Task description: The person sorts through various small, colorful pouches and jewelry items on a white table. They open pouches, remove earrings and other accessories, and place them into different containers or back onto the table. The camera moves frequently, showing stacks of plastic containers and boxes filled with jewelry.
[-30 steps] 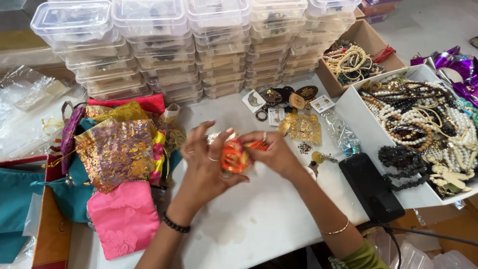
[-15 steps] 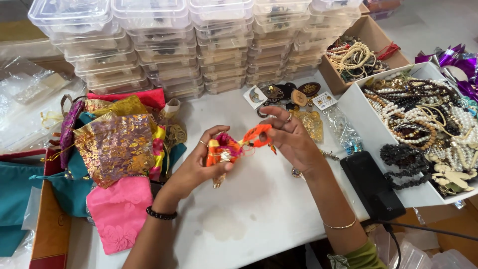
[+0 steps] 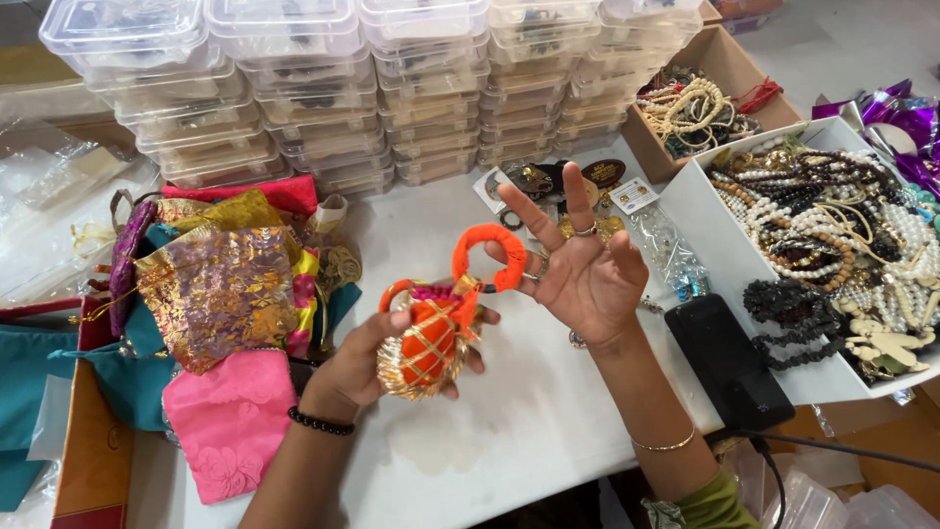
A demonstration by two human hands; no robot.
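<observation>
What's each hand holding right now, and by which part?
The left hand cups the small orange and gold pouch around its round body. The right hand is spread open, with the pouch's orange ring handle hooked over a finger.

Stacked clear plastic boxes [image 3: 294, 88] line the far edge of the white table [image 3: 529, 431]. Brocade pouches [image 3: 220, 294] and a pink pouch [image 3: 227, 423] lie at left. A white tray [image 3: 729, 264] holds beaded necklaces [image 3: 832, 216]. A black phone [image 3: 729, 360] lies beside it.

Orange, seemingly gold-trimmed pouch [image 3: 428, 345]
</observation>
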